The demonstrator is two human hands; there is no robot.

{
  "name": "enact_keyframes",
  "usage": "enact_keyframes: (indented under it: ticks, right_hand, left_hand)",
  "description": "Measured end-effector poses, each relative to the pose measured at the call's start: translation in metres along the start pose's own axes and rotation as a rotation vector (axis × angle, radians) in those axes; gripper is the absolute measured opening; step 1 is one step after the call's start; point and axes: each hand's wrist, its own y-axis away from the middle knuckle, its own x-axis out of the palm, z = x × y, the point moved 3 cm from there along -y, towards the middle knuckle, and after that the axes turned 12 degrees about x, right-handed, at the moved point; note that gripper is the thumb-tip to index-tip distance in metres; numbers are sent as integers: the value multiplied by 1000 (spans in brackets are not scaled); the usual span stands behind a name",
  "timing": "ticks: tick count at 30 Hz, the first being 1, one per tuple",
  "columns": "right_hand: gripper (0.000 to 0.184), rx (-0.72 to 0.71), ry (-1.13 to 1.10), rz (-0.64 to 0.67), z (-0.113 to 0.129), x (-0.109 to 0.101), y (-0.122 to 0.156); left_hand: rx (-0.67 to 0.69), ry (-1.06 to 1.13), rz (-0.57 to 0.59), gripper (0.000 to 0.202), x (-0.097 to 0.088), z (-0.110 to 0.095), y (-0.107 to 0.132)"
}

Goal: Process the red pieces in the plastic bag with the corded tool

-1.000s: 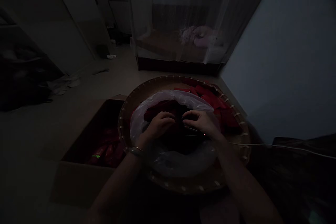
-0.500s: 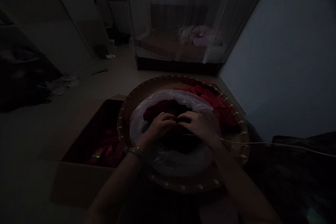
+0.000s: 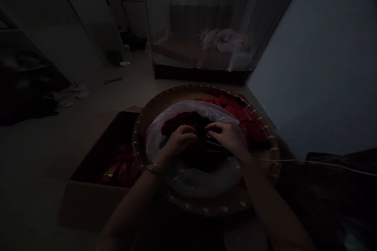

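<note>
In dim light, a white plastic bag (image 3: pixel 191 106) lies open on a round woven bamboo tray (image 3: pixel 165 95), its rim rolled back around a dark inside. Over that opening my left hand (image 3: pixel 179 139) is closed in a pinch, with a bangle at the wrist; what sits in its fingers is too dark to make out. A short gap to the right, my right hand (image 3: pixel 225 135) also pinches something small and dark at its fingertips. Dark red material (image 3: pixel 176 121) shows inside the bag. A thin pale cord (image 3: pixel 294 160) runs from the right to beneath my right hand.
Red pieces (image 3: pixel 232 106) lie along the tray's far right side. At the left stands an open cardboard box (image 3: pixel 91 200) with red shiny packets (image 3: pixel 122 168). A netted bed (image 3: pixel 182 53) is behind, a wall (image 3: pixel 318 66) to the right.
My right hand has moved a little to the right, away from my left, so a gap shows between the fingertips that were together. My left hand has hardly moved.
</note>
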Motion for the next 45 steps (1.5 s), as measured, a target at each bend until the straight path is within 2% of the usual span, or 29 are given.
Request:
enact_keyframes:
  ticks: [7, 9, 14, 16, 20, 26, 28, 32, 35, 40, 43, 45]
  right_hand:
    - [21, 35, -4, 30, -7, 0, -4]
    - [21, -22, 25, 20, -11, 2, -6]
    - [23, -296, 16, 50, -16, 12, -7]
    - [23, -356, 26, 99, -16, 19, -6]
    - [21, -352, 150, 255, -18, 37, -4]
    - [13, -314, 381, 446, -24, 52, -1]
    - [14, -319, 364, 439, -24, 48, -2]
    - [15, -319, 206, 281, -23, 34, -6]
    - [9, -258, 137, 207, -22, 27, -9]
    - [15, -162, 57, 240, -21, 21, -8]
    - [14, -234, 130, 290, -22, 24, -5]
    - [23, -281, 230, 295, -24, 30, -3]
  left_hand:
    - [-30, 6, -41, 15, 0, 4, 2]
    - [-35, 4, -49, 15, -1, 3, 2]
    - [-44, -4, -81, 15, -4, 1, 0]
    - [-41, -4, -86, 15, -4, 1, -1]
    - [-30, 0, -76, 15, -4, -1, -2]
    - [-8, 33, 56, 20, -2, -8, -4]
    - [-16, 38, 70, 20, -2, -9, -5]
    - [-47, 39, 53, 19, -4, -10, -6]
    - [-69, 49, 49, 13, -5, -11, -7]
    - [-84, 84, 73, 1, -5, -10, -7]
    - [-78, 89, 67, 1, -4, -8, -6]
    - [-69, 94, 56, 2, -3, -7, -5]
